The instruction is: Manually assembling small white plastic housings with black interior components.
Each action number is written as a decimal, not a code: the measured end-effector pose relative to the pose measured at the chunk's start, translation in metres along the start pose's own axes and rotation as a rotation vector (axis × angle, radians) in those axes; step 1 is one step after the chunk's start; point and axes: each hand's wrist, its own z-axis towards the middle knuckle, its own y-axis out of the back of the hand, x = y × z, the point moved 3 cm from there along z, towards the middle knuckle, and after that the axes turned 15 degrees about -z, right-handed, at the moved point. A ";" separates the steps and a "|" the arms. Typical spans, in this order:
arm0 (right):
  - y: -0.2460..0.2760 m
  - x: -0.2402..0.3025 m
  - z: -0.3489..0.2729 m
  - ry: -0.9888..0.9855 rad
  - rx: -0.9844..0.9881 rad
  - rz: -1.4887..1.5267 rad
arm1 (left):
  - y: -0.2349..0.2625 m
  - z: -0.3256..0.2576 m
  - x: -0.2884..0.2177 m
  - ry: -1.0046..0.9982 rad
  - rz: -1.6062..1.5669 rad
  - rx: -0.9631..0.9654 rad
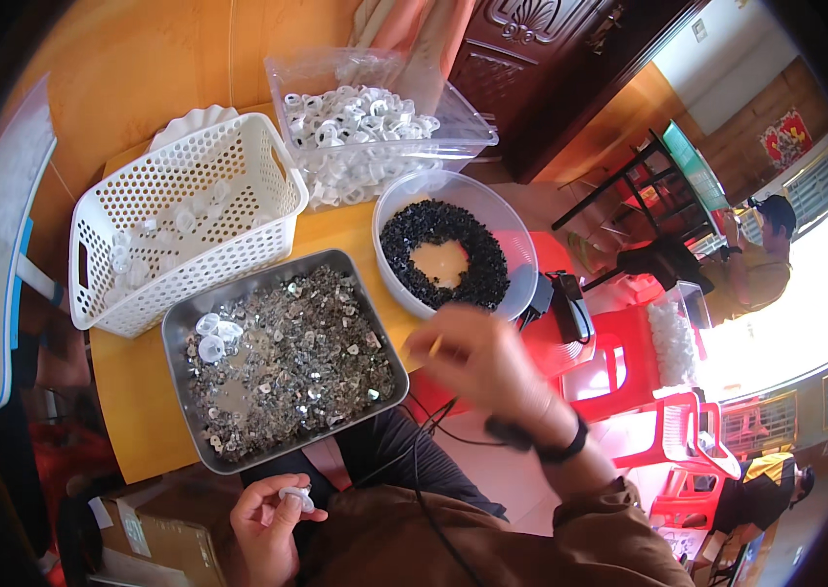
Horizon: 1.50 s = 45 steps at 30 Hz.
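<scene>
While the right hand [482, 367] is hovering blurred beside the metal tray's [194, 318] edge, grip unclear, the left hand [265, 523] is pinching a small white cap [296, 497] below it.

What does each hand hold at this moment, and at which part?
The left hand pinches a small white plastic ring by its rim between thumb and fingers. The right hand is blurred; whether it holds anything cannot be told.
</scene>
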 end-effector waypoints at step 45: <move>-0.029 -0.151 0.075 0.041 0.071 -0.469 | -0.007 -0.007 -0.002 0.026 0.027 0.035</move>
